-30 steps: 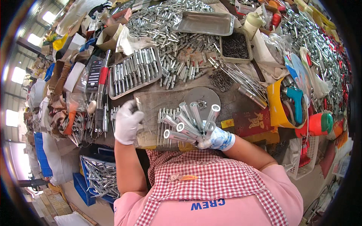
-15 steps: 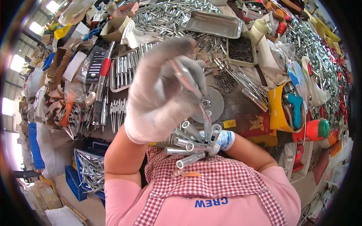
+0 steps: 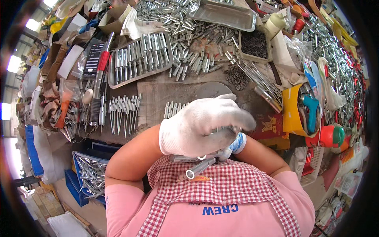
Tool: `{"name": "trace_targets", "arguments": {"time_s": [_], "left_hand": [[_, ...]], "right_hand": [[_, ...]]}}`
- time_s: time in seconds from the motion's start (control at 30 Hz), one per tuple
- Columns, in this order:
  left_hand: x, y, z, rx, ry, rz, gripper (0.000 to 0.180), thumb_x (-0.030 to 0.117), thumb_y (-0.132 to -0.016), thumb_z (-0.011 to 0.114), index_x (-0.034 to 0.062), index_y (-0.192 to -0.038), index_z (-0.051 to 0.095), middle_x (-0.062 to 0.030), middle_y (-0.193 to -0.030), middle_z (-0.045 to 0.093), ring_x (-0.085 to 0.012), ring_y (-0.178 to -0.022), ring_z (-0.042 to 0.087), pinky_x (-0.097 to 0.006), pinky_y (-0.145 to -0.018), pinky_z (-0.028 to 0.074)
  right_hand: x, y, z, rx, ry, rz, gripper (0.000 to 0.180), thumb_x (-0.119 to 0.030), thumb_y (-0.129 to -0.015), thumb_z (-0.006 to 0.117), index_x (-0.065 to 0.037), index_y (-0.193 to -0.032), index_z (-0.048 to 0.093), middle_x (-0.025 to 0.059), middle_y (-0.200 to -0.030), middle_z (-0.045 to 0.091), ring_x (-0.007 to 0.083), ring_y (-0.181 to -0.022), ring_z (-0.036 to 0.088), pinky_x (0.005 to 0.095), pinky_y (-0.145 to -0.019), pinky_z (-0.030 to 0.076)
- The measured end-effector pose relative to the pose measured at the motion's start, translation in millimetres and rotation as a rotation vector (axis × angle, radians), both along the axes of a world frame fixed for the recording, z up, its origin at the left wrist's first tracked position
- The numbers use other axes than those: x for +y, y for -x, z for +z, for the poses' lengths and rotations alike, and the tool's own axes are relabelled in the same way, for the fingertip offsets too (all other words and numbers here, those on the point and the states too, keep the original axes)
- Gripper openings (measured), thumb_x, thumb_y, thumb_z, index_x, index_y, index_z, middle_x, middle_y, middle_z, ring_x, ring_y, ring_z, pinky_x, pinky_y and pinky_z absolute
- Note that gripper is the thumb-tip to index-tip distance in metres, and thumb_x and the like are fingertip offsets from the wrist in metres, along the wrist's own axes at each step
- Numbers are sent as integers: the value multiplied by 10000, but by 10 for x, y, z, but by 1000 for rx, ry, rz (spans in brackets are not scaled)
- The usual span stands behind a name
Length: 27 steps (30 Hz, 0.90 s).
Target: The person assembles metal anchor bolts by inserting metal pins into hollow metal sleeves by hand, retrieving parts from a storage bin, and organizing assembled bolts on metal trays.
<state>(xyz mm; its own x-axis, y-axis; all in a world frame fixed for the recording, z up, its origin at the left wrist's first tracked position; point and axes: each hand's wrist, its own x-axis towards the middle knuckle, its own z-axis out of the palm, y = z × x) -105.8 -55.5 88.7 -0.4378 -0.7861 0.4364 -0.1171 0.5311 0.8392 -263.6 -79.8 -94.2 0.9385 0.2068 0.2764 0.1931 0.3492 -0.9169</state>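
My left hand [image 3: 205, 126], in a white glove, is raised over the bunch at my chest with its fingers curled and pinched. What the fingertips hold is mostly hidden; a little metal shows between them. Behind and below it, my right hand [image 3: 233, 147], in a blue-and-white covering, grips a bunch of shiny metal tubes [image 3: 200, 168]. Their open ends stick out to the left, above the checked apron. The left hand covers most of this bunch. Just beyond it, a short row of metal pieces [image 3: 173, 108] and a grey round disc [image 3: 213, 90] lie on the bench.
A metal tray [image 3: 140, 77] holds rows of tubes. Thin pointed rods [image 3: 123, 112] lie in front of it. An empty tray [image 3: 222, 15] rests on heaped metal parts. At right are a tin of dark pins [image 3: 254, 44] and a yellow holder [image 3: 291, 112]; a blue bin [image 3: 75, 185] stands below left.
My left hand has come down and to the right, from above the bench to over the tube bunch. The rod seen in its fingers before is no longer plain. The tray of tubes is uncovered.
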Motion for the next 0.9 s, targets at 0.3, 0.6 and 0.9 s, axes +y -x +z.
{"name": "trace_targets", "arguments": {"time_s": [0.3, 0.6, 0.9], "left_hand": [[-13, -280, 147, -353, 263, 330, 846, 747, -684, 489, 18, -1088, 635, -190, -1108, 489, -324, -1023, 442, -439, -915, 356], [384, 307, -553, 458, 25, 405, 1417, 621, -439, 820, 53, -1443, -3, -190, -1434, 236, -344, -1278, 315, -491, -1075, 212], [-105, 1210, -648, 189, 183, 543, 1304, 140, -499, 817, 29, -1418, -102, -250, -1206, 383, -372, -1072, 446, -469, -876, 403]], "right_hand": [[-89, 103, 315, 185, -359, 27, 970, -293, -685, 794, -83, -1439, 221, 131, -1483, 225, 249, -1351, 249, 408, -1101, 200], [-131, 354, 532, -9, -510, -593, 699, -67, -826, 581, -97, -1425, 221, 124, -1432, 334, 209, -1149, 484, 304, -873, 442], [-34, 512, 704, -412, -602, -1005, 483, -277, -922, 513, -65, -1322, 347, 121, -1304, 456, 215, -1092, 519, 368, -967, 415]]}}
